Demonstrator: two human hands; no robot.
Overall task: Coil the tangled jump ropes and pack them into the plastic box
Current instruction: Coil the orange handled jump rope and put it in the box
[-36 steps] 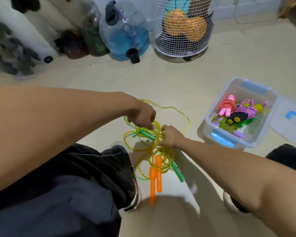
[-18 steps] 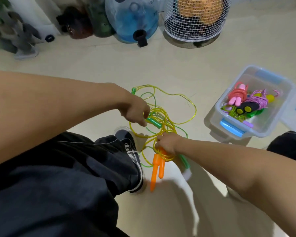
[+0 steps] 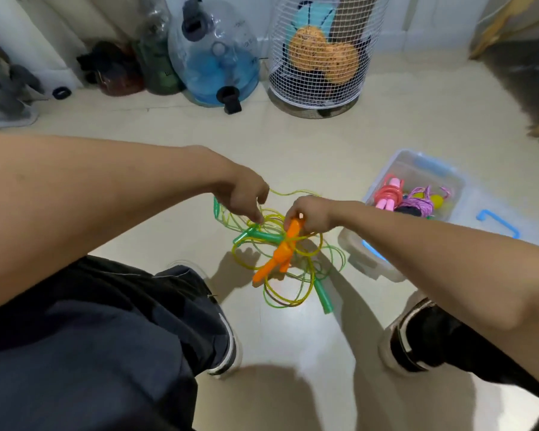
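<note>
Head view: right hand (image 3: 311, 213) pinches the orange handles (image 3: 280, 250), left hand (image 3: 243, 197) pinches the yellow-green cord (image 3: 271, 219), lifting the tangled ropes (image 3: 293, 275) above the floor (image 3: 293, 144). Plastic box (image 3: 417, 169) sits right, holding coiled ropes (image 3: 417, 203).

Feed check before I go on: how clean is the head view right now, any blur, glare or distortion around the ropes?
Head view: the orange handles in the right hand are motion-smeared; the left hand pinches a yellow cord, fairly sharp; floor glare sits below the tangle, hand shadows fall beside it; wide-angle bending curves the wire basket; the plastic box is soft but readable.
</note>
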